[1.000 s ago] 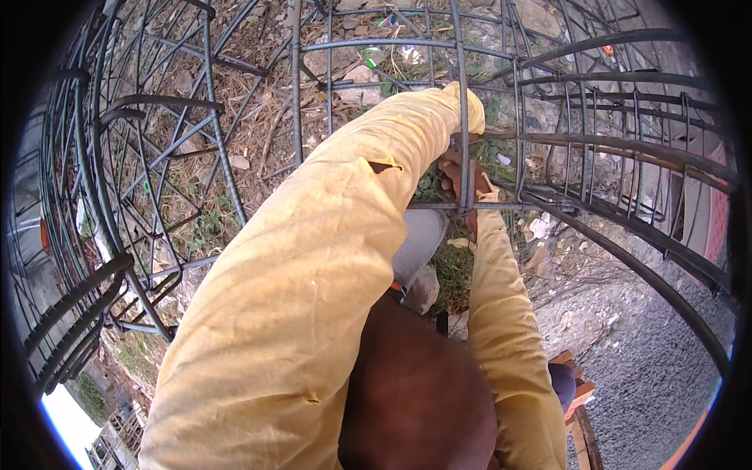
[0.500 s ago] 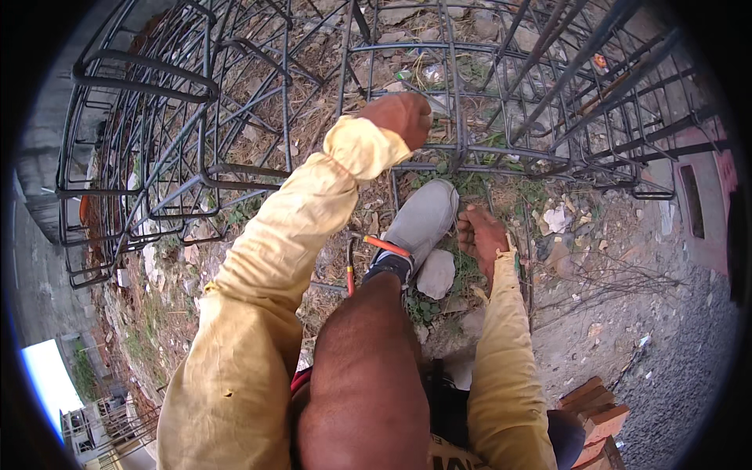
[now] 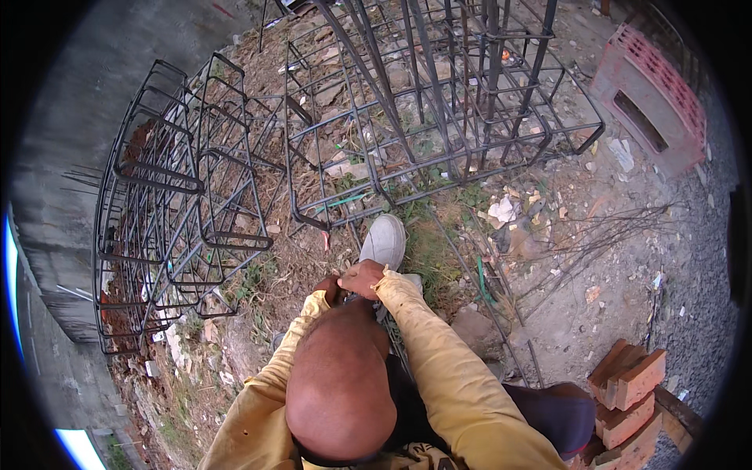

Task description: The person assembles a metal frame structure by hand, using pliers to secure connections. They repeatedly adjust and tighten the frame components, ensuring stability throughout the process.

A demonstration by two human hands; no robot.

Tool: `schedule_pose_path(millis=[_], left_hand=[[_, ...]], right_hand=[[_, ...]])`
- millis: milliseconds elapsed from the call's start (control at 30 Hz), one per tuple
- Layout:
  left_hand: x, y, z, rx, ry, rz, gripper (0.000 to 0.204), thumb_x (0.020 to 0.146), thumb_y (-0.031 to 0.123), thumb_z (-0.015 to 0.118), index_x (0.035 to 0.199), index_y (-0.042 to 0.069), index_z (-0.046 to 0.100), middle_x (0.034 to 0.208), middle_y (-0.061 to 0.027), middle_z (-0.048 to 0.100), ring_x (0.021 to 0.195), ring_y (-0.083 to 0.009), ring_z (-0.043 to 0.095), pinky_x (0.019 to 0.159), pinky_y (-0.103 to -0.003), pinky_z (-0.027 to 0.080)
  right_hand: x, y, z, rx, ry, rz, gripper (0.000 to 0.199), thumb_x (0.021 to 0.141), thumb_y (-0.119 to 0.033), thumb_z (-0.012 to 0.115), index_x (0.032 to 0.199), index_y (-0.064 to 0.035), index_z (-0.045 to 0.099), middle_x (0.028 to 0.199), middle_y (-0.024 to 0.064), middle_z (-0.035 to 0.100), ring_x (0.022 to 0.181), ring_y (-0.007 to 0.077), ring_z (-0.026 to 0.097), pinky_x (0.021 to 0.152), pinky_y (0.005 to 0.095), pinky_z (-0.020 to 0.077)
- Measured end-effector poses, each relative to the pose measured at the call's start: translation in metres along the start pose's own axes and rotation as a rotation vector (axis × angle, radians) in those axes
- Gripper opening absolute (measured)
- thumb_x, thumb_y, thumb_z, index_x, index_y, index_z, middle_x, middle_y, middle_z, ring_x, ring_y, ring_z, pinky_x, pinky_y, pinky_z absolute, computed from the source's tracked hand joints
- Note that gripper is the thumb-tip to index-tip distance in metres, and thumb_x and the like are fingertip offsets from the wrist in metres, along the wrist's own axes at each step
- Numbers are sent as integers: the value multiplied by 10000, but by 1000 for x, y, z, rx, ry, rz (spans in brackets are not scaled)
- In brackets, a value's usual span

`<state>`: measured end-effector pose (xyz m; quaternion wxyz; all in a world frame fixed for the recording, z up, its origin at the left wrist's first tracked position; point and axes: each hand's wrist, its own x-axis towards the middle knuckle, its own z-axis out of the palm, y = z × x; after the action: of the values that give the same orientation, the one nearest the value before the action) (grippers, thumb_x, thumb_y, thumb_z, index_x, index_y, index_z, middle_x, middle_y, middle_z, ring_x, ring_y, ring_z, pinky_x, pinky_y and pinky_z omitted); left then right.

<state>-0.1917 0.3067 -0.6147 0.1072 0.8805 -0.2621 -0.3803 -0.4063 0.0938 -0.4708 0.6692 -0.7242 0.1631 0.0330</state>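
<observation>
Both of my hands meet just beyond my raised bare knee (image 3: 341, 384), at my ankle above a grey shoe (image 3: 384, 241). My left hand (image 3: 330, 289) is dark against the shin, its fingers curled in and partly hidden. My right hand (image 3: 362, 278) is closed, with its fingertips against the left one. Whatever lies between the fingers is too small or hidden to make out. Ahead of the shoe stands a rebar cage (image 3: 376, 182) of tied bars, with long upright bars rising from it. No hand touches the cage.
A second bundle of rebar frames (image 3: 168, 188) lies to the left, beside a grey wall (image 3: 70, 141). Red bricks (image 3: 630, 388) are stacked at the lower right. A pink-and-grey block (image 3: 646, 117) sits at the far right. Thin rods (image 3: 489, 313) and rubble cover the ground.
My left hand has come back from the cage to my ankle, and my right hand has moved left to join it. The orange-handled pincers by the shoe no longer show. The view has shifted.
</observation>
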Motion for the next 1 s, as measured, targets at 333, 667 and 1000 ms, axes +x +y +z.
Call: schedule_pose_path(millis=[333,667,1000], left_hand=[[-167,194,-96,-912,39,-136,251,928,284,525,832,55,561,615,-6,468,469,-122,414,428,-245,333],[-254,325,-166,-158,423,598,369,982,349,478,835,31,594,638,30,480,576,-60,397,521,-226,306],[-185,403,-130,-513,549,945,427,995,410,464,982,12,620,783,20,565,670,-49,452,588,-210,350]], right_hand=[[-17,6,-26,482,383,-28,674,812,-545,632,1154,35,608,1069,217,645,1005,321,619,912,377,460],[-52,-113,-55,973,-300,-414,692,874,-458,642,1399,-66,420,1209,85,574,1028,150,600,883,241,458],[-116,-112,-123,867,254,-541,672,915,-169,617,1482,-86,267,1090,79,531,626,148,618,522,262,492]])
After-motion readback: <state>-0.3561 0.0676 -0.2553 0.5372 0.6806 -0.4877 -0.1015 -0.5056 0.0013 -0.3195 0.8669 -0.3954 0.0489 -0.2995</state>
